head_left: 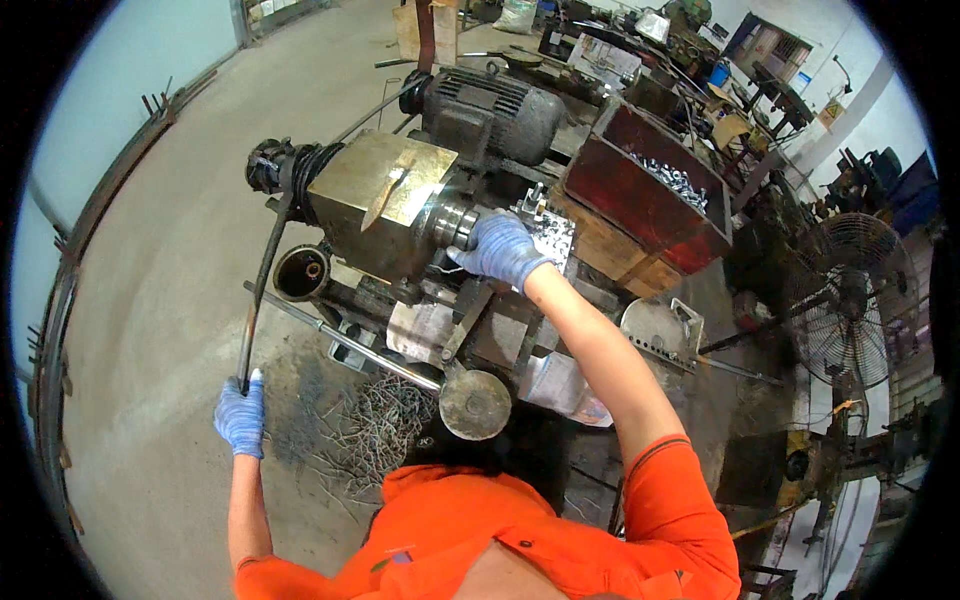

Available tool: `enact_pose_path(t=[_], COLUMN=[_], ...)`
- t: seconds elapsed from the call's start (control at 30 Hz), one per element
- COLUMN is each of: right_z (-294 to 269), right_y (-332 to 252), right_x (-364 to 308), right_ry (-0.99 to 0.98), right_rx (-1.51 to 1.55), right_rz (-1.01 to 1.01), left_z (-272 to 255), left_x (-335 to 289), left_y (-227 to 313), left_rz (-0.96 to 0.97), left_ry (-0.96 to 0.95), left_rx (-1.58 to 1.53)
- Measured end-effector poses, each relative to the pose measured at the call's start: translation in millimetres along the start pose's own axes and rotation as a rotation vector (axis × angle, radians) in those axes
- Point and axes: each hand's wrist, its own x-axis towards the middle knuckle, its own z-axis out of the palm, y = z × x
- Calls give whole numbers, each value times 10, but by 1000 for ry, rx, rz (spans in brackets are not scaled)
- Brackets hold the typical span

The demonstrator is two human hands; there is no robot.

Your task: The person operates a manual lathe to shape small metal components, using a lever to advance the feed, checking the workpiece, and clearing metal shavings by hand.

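Note:
My left hand (240, 415), in a blue knit glove, is closed round the lower end of a long dark lever (262, 285). This lever slopes up to the rear of a lathe's headstock (355, 225). At the other end of the headstock, my gloved right hand (503, 248) is at the face of the shiny round chuck (450, 224). Its fingers are curled, with the thumb pointing left below the chuck; whatever they hold is hidden. A flat tool with a wooden handle (383, 203) lies on the headstock's brass-coloured top plate (420, 180).
Behind the headstock sits a dark electric motor (490, 112). A red metal bin (640, 185) of small shiny parts stands to the right. Metal shavings (375, 435) cover the floor below. A round seat-like disc (475, 405) is near my body; a caged fan (845, 300) stands far right.

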Motion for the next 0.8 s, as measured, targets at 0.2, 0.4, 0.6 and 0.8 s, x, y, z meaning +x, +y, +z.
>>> enact_pose_path(t=[0.2,0.4,0.6,0.8], right_z=[-45,-418,-1027,-1040], right_y=[-19,96,1075,997], right_x=[1,-433,-938,-1432], right_ry=[-1,198,638,788], right_rx=[32,-1,-29,-161], right_rz=[65,117,271,387], left_z=[72,-71,-521,-239], left_x=[135,308,328,457], left_y=[-10,351,1416,2375], left_rz=[114,536,722,931], left_ry=[2,277,290,393], left_rx=[-27,109,-403,-398])
